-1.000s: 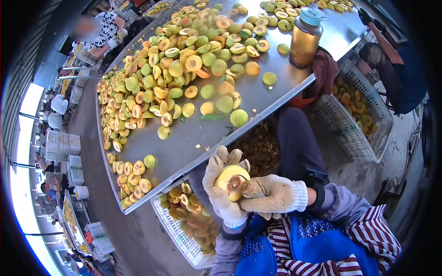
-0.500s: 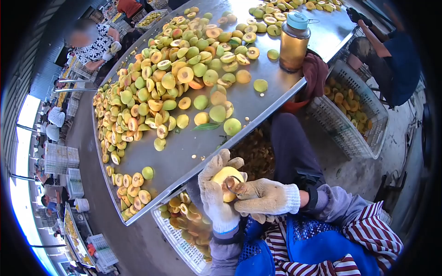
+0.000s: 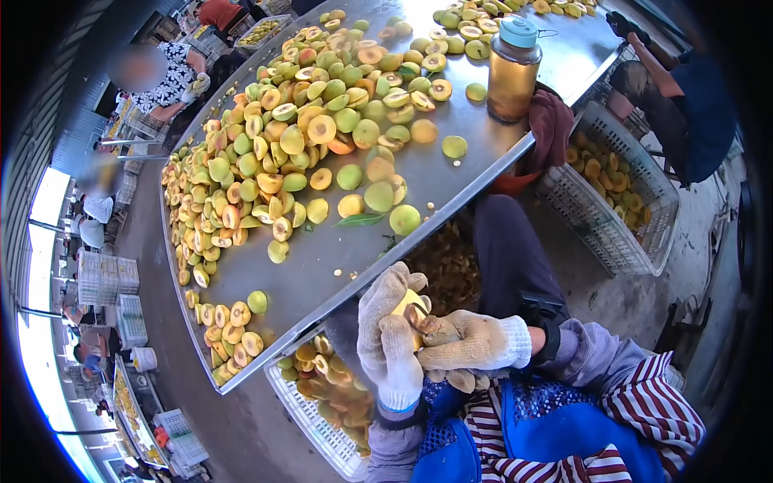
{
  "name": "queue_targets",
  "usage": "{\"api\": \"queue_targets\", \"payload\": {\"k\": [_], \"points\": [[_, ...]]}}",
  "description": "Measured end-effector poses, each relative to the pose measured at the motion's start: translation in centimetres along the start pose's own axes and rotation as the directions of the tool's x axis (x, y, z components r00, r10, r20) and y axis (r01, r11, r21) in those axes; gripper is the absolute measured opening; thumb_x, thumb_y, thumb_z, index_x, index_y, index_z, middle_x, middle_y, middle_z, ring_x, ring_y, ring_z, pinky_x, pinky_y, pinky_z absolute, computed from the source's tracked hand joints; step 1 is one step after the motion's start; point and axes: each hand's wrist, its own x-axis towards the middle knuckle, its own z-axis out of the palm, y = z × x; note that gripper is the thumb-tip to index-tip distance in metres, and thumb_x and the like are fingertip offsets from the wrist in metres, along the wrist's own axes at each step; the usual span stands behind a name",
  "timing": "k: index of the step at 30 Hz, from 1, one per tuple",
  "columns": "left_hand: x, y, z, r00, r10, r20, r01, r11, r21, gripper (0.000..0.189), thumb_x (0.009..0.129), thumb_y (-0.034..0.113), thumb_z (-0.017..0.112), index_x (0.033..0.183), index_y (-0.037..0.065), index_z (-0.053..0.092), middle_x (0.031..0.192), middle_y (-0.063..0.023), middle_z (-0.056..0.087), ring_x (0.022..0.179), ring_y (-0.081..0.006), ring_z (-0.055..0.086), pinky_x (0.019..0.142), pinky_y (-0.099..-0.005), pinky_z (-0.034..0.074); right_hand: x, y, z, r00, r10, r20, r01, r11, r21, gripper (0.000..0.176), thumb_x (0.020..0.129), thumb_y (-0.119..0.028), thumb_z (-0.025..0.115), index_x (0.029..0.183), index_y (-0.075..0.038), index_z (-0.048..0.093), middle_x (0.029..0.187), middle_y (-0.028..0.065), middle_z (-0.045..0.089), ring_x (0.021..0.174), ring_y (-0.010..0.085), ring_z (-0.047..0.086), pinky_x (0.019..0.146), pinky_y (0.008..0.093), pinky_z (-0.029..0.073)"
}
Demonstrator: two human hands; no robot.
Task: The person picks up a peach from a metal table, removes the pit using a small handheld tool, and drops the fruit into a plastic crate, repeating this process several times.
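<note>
In my gloved left hand [image 3: 385, 326] rests a yellow halved peach [image 3: 409, 304], with the fingers curled round its outside. My gloved right hand [image 3: 475, 342] is closed on a small curved metal pitting tool [image 3: 417, 315]. Its thin hooked blade lies against the cut face of the fruit; the handle is mostly hidden in the glove. Both hands are close together just off the near edge of the metal table [image 3: 314, 282]. On that table is a big heap of halved peaches [image 3: 282, 145], green, yellow and reddish.
A bottle with a teal lid [image 3: 513, 72] stands near the table's right edge, beside a dark red cloth [image 3: 551, 133]. Crates of fruit halves sit below left [image 3: 302, 423] and at right [image 3: 620, 229]. Other people work at the far left and upper right.
The peach half has turned in my left hand, so less of its face shows. My left fingers have closed further round it, and the right hand has shifted slightly right.
</note>
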Motion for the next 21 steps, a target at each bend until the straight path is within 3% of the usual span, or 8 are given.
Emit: {"api": "queue_targets", "payload": {"k": [1, 3, 5, 9, 13, 18, 19, 21], "points": [[0.0, 0.0, -0.3, 0.999, -0.006, 0.040, 0.003, 0.998, 0.060, 0.064, 0.097, 0.048, 0.051, 0.136, -0.002, 0.046, 0.136, -0.0204, 0.049, 0.108, -0.0332, 0.060, 0.080, -0.0370, 0.056, -0.1, -0.2, -0.1, 0.999, 0.026, 0.023, -0.026, 1.000, 0.005, 0.033, 0.094, -0.037, 0.057, 0.087, -0.005, 0.061, 0.057, 0.0032, 0.057, 0.042, 0.0106, 0.053, 0.037, 0.0231, 0.039], [0.0, 0.2, -0.2, 0.998, -0.057, 0.035, 0.059, 0.995, -0.076, 0.065, 0.096, 0.050, 0.053, 0.136, -0.001, 0.047, 0.136, -0.0205, 0.049, 0.107, -0.0331, 0.061, 0.078, -0.0370, 0.057, -0.4, -0.9, -0.4, 0.995, 0.072, 0.071, -0.073, 0.997, 0.009, 0.035, 0.094, -0.037, 0.058, 0.083, -0.004, 0.060, 0.056, 0.0037, 0.057, 0.042, 0.0107, 0.052, 0.037, 0.0230, 0.038], [0.2, 0.9, 0.8, 0.989, -0.137, -0.050, 0.124, 0.971, -0.204, 0.066, 0.094, 0.053, 0.054, 0.136, 0.002, 0.047, 0.135, -0.0207, 0.049, 0.110, -0.0348, 0.059, 0.077, -0.0387, 0.059, -0.6, -1.3, 0.3, 0.999, 0.032, 0.036, -0.032, 0.999, 0.014, 0.036, 0.094, -0.038, 0.057, 0.081, -0.005, 0.059, 0.057, 0.0036, 0.056, 0.042, 0.0104, 0.051, 0.037, 0.0231, 0.038], [0.1, 0.4, 1.1, 0.985, -0.148, -0.086, 0.117, 0.950, -0.289, 0.067, 0.094, 0.055, 0.052, 0.136, 0.003, 0.046, 0.138, -0.0207, 0.048, 0.121, -0.0380, 0.054, 0.083, -0.0434, 0.059, -0.5, -1.0, 0.7, 1.000, -0.027, -0.010, 0.027, 1.000, 0.004, 0.033, 0.095, -0.037, 0.057, 0.083, -0.007, 0.059, 0.057, 0.0021, 0.055, 0.042, 0.0091, 0.050, 0.037, 0.0220, 0.037], [0.0, -0.4, 0.9, 0.999, -0.015, -0.050, 0.006, 0.987, -0.163, 0.065, 0.096, 0.053, 0.051, 0.136, 0.001, 0.047, 0.135, -0.0215, 0.050, 0.115, -0.0354, 0.057, 0.082, -0.0404, 0.058, 0.0, 0.0, 0.4, 0.998, -0.057, -0.034, 0.056, 0.998, -0.021, 0.030, 0.095, -0.037, 0.058, 0.086, -0.009, 0.060, 0.056, 0.0015, 0.054, 0.043, 0.0086, 0.051, 0.038, 0.0214, 0.037], [0.3, -0.6, -0.4, 0.997, 0.039, 0.072, -0.037, 0.999, -0.029, 0.054, 0.101, 0.039, 0.048, 0.133, -0.004, 0.049, 0.128, -0.0248, 0.055, 0.105, -0.0323, 0.062, 0.077, -0.0364, 0.057, -0.2, -0.3, -0.6, 0.992, 0.086, 0.089, -0.096, 0.990, 0.105, 0.029, 0.096, -0.032, 0.060, 0.089, -0.004, 0.061, 0.061, 0.0053, 0.059, 0.044, 0.0118, 0.055, 0.037, 0.0227, 0.041], [0.7, -0.6, -0.8, 0.988, 0.095, 0.120, -0.093, 0.995, -0.024, 0.041, 0.101, 0.023, 0.049, 0.132, -0.004, 0.050, 0.129, -0.0241, 0.054, 0.105, -0.0342, 0.062, 0.089, -0.0400, 0.053, 0.1, 0.1, -1.0, 0.986, 0.112, 0.124, -0.127, 0.985, 0.115, 0.029, 0.096, -0.031, 0.060, 0.089, -0.003, 0.061, 0.063, 0.0064, 0.061, 0.044, 0.0128, 0.056, 0.037, 0.0232, 0.043], [0.9, -0.1, -0.5, 0.957, 0.255, 0.138, -0.274, 0.952, 0.139, 0.039, 0.100, 0.017, 0.047, 0.131, -0.005, 0.049, 0.128, -0.0261, 0.054, 0.104, -0.0340, 0.062, 0.088, -0.0402, 0.053, 0.7, 1.0, -2.1, 0.961, 0.075, 0.268, -0.141, 0.961, 0.237, 0.028, 0.096, -0.028, 0.061, 0.091, -0.001, 0.061, 0.065, 0.0082, 0.062, 0.045, 0.0144, 0.057, 0.037, 0.0244, 0.045]]}}
